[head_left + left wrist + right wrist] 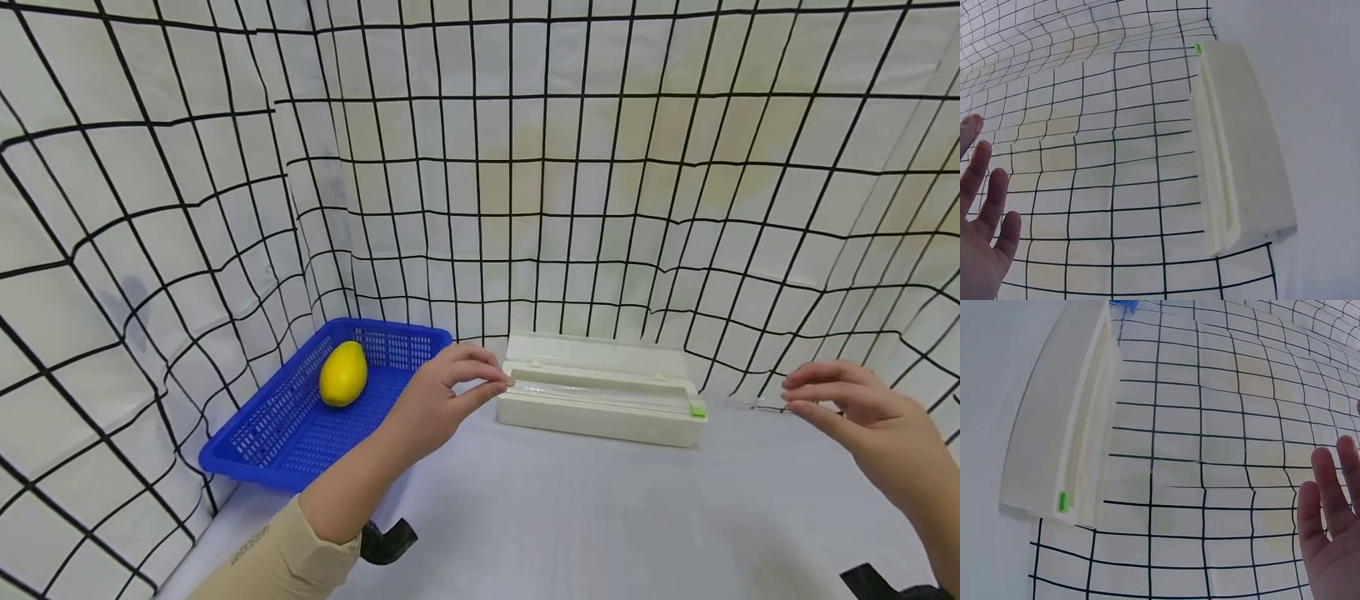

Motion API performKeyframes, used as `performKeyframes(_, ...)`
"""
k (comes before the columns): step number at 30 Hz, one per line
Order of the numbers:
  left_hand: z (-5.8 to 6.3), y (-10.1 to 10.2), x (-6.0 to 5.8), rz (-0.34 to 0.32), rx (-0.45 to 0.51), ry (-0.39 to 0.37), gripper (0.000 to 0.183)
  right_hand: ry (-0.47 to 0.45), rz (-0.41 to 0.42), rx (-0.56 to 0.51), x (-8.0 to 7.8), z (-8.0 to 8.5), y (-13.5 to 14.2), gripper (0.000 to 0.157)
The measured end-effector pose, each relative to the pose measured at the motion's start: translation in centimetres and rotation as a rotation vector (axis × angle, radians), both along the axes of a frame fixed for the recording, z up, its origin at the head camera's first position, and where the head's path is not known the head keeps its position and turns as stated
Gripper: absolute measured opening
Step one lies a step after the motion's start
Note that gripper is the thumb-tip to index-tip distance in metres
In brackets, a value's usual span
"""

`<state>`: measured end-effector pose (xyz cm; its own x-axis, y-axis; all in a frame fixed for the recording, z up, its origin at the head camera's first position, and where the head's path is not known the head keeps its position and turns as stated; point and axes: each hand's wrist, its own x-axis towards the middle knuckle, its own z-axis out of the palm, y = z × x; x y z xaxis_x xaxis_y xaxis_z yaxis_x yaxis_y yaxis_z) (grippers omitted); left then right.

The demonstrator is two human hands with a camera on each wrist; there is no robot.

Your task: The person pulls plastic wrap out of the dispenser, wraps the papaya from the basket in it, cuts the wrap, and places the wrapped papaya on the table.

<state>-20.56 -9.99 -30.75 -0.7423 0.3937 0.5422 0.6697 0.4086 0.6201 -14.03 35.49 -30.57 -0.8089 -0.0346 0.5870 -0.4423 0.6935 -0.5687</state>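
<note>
A cream-white cling film dispenser (600, 417) lies on the table with its lid (596, 354) raised, a clear roll (592, 394) inside and a green slider (698, 411) at its right end. My left hand (442, 392) hovers with loosely bent fingers, its fingertips overlapping the dispenser's left end in the head view. Well to the right of the dispenser, my right hand (862, 408) is raised, fingers gently curved with a gap above the thumb. Nothing shows in either hand. Both wrist views catch relaxed fingers beside the dispenser (1247, 144).
A blue plastic basket (262, 471) stands at the left, with a yellow lemon (343, 373) in it. White cloth walls with a black grid (570, 158) enclose the table at the back and sides. A white cloth (570, 517) covers the table.
</note>
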Motion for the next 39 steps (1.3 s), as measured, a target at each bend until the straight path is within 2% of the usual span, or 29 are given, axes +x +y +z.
performKeyframes(3,-1.3,-0.5,1.1,-0.036,-0.024,-0.024,0.010,-0.054,0.090,0.001,1.1,-1.1,0.3,0.019)
performKeyframes(8,-3.8,-1.4,2.9,-0.102,-0.057,-0.032,0.011,-0.136,0.178,0.034,2.4,-2.9,0.6,0.024)
performKeyframes(11,-4.9,-1.7,3.7,-0.140,-0.077,0.002,0.010,-0.159,0.224,0.061,3.0,-3.9,0.7,0.026)
performKeyframes(15,-6.1,-2.0,4.2,-0.220,-0.132,0.098,0.008,-0.189,0.303,0.093,3.6,-5.5,0.9,0.029)
performKeyframes(18,-7.1,-2.2,4.5,-0.281,-0.203,0.147,0.007,-0.238,0.373,0.108,3.9,-6.9,0.9,0.030)
performKeyframes(21,-8.2,-2.4,4.7,-0.313,-0.307,0.160,0.007,-0.269,0.482,0.118,3.7,-8.6,0.9,0.033)
performKeyframes(24,-9.6,-2.4,4.8,-0.322,-0.411,0.185,0.007,-0.311,0.588,0.135,3.5,-10.4,1.1,0.034)
performKeyframes(29,-11.6,-2.2,4.9,-0.308,-0.581,0.207,0.010,-0.303,0.725,0.189,3.1,-13.3,0.9,0.032)
performKeyframes(31,-12.2,-2.1,4.9,-0.312,-0.638,0.196,0.013,-0.279,0.741,0.259,2.9,-14.2,0.6,0.029)
performKeyframes(32,-12.5,-2.1,4.8,-0.318,-0.657,0.197,0.015,-0.305,0.743,0.294,2.9,-14.5,0.5,0.026)
performKeyframes(34,-13.1,-2.0,4.8,-0.333,-0.689,0.199,0.017,-0.386,0.722,0.373,2.8,-14.9,0.2,0.017)
performKeyframes(37,-14.0,-2.0,4.8,-0.353,-0.720,0.251,0.014,-0.538,0.647,0.461,2.8,-15.6,-0.7,0.003)
performKeyframes(39,-14.5,-2.0,4.8,-0.358,-0.745,0.289,0.013,-0.608,0.600,0.507,3.0,-16.1,-1.4,0.009)
